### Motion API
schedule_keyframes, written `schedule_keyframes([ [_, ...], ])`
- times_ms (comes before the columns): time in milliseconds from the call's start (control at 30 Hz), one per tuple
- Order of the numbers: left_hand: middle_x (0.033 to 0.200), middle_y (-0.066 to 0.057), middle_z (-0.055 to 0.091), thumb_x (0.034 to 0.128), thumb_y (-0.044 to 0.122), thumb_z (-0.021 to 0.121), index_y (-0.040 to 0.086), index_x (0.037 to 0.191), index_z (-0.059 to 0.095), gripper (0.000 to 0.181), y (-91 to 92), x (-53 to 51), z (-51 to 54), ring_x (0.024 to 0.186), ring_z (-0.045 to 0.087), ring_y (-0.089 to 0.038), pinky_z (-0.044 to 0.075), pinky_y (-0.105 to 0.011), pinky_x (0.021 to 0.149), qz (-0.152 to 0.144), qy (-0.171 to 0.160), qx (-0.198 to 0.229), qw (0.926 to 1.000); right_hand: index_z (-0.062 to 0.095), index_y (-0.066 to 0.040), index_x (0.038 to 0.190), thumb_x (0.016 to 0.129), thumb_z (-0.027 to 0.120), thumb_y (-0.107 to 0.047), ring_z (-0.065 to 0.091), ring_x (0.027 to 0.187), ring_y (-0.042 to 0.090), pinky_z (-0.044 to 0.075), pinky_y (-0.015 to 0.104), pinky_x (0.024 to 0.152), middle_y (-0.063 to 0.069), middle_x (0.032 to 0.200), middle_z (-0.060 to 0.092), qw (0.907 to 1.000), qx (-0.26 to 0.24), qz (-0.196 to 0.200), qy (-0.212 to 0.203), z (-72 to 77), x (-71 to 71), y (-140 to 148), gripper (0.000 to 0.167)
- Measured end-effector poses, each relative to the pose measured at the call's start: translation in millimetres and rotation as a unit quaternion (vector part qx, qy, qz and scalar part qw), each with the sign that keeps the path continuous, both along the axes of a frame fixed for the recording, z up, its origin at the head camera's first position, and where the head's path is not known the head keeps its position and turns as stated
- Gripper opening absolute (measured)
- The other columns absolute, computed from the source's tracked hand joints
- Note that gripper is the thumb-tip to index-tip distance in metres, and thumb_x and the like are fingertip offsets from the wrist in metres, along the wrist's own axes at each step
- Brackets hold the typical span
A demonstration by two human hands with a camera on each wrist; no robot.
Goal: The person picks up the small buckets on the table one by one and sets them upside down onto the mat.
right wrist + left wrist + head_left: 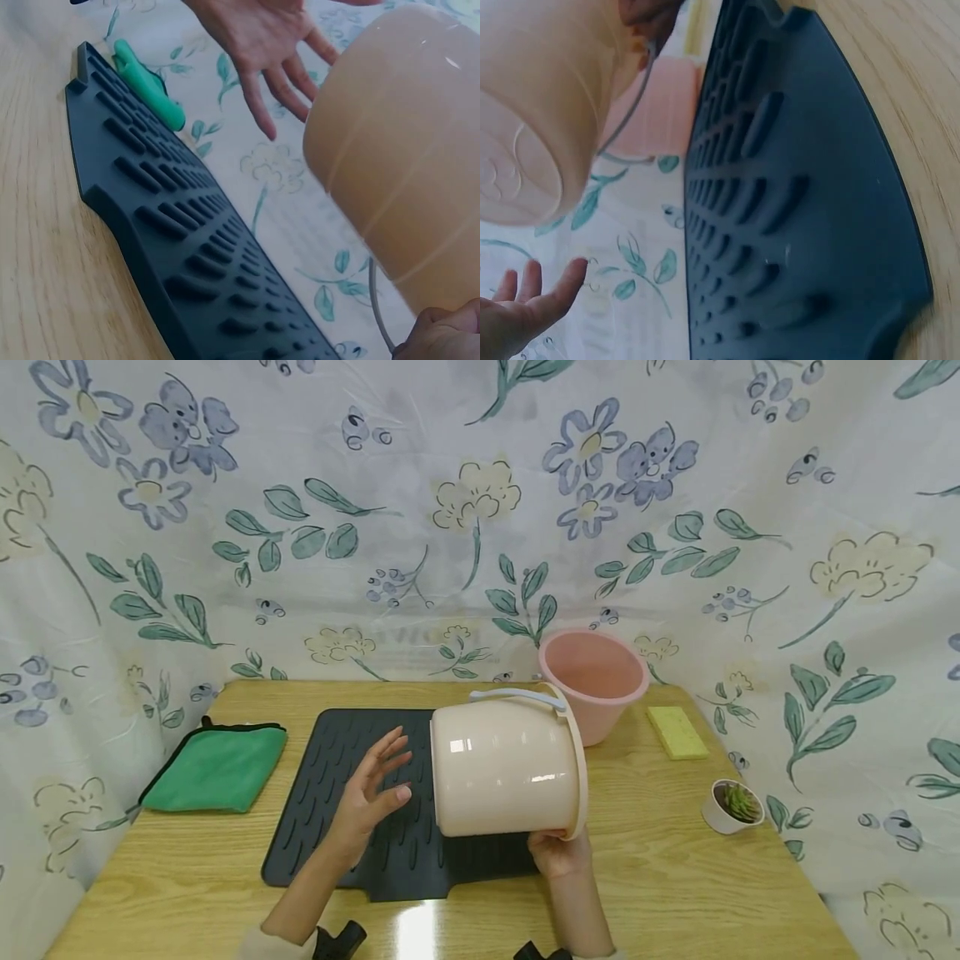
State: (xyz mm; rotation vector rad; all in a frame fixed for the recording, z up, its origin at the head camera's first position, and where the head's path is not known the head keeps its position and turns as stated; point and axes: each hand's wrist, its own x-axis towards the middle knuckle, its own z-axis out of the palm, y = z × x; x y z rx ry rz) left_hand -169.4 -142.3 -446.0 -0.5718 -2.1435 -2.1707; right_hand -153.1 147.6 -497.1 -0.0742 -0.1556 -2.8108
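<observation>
A cream bucket [506, 768] lies on its side in the air over the dark drying mat [405, 860], its base toward the left and its rim toward the right. My right hand [558, 852] grips it at the rim from below; some of those fingers are hidden behind the wall. The bucket's thin grey-blue handle [517, 695] rests along the upper side. To the left of the base, my left hand [369, 797] is held up with fingers spread, apart from the bucket. In the left wrist view the round base [514, 169] faces the camera.
A pink bucket [600, 718] stands upright behind on the right. Beside it are a yellow sponge [677, 732] and a small potted succulent [733, 807]. At the left lies a folded green cloth [217, 768] with black edging. A floral curtain [420, 527] hangs around the wooden table [660, 877].
</observation>
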Motion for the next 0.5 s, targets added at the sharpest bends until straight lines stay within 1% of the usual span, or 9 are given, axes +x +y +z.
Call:
schedule_keyframes([
  [67,0.16,-0.007,0.026,0.0932,0.008,0.062,0.017,0.159,0.022,0.078,3.3,0.3,1.0,0.144,0.031,-0.033,0.041,-0.054,0.106,-0.002,0.007,0.006,1.0,0.06,0.001,0.069,0.087,0.06,0.0,0.064,0.053,0.017,0.045,0.013,0.051,0.009,0.065,0.061,1.0,0.004,-0.002,-0.006,-0.3,0.6,-2.5,0.018],
  [133,0.163,-0.008,0.02,0.0923,0.015,0.065,0.021,0.16,0.019,0.082,6.7,0.2,1.6,0.146,0.025,-0.038,0.036,-0.061,0.108,-0.003,0.012,0.013,0.9998,0.06,0.001,0.069,0.087,0.06,0.0,0.064,0.053,0.017,0.046,0.014,0.05,0.008,0.065,0.061,1.0,0.004,-0.001,-0.009,-0.8,1.0,-4.8,0.018],
  [233,0.166,-0.009,0.011,0.091,0.028,0.068,0.026,0.161,0.014,0.089,12.4,-0.7,1.5,0.148,0.016,-0.044,0.025,-0.074,0.106,-0.009,0.02,0.028,0.9994,0.06,0.0,0.068,0.085,0.061,0.0,0.064,0.053,0.016,0.045,0.012,0.05,0.008,0.064,0.061,0.9999,0.007,-0.001,-0.015,-1.1,1.7,-8.4,0.017],
  [333,0.167,-0.008,0.001,0.0901,0.043,0.068,0.028,0.161,0.009,0.094,18.2,-2.5,-0.1,0.149,0.009,-0.048,0.017,-0.079,0.105,-0.023,0.033,0.036,0.9986,0.061,0.0,0.067,0.084,0.061,0.001,0.063,0.052,0.015,0.044,0.011,0.05,0.007,0.064,0.062,0.9998,0.012,0.002,-0.018,-0.9,2.0,-11.8,0.017],
  [400,0.167,-0.009,-0.004,0.0897,0.051,0.066,0.027,0.161,0.006,0.096,21.3,-3.7,-1.6,0.149,0.004,-0.051,0.015,-0.081,0.104,-0.035,0.049,0.037,0.9975,0.061,-0.001,0.067,0.083,0.062,0.002,0.064,0.053,0.014,0.043,0.01,0.051,0.006,0.064,0.062,0.9998,0.013,0.006,-0.011,-0.9,2.3,-14.2,0.016],
  [500,0.167,-0.011,-0.004,0.0883,0.057,0.064,0.027,0.161,0.003,0.1,23.9,-4.8,-4.6,0.148,0.003,-0.053,0.019,-0.082,0.101,-0.05,0.07,0.032,0.9958,0.062,-0.001,0.068,0.083,0.061,0.003,0.064,0.056,0.013,0.044,0.009,0.053,0.006,0.065,0.063,0.9997,0.016,0.016,0.013,-0.9,3.1,-17.6,0.015],
])
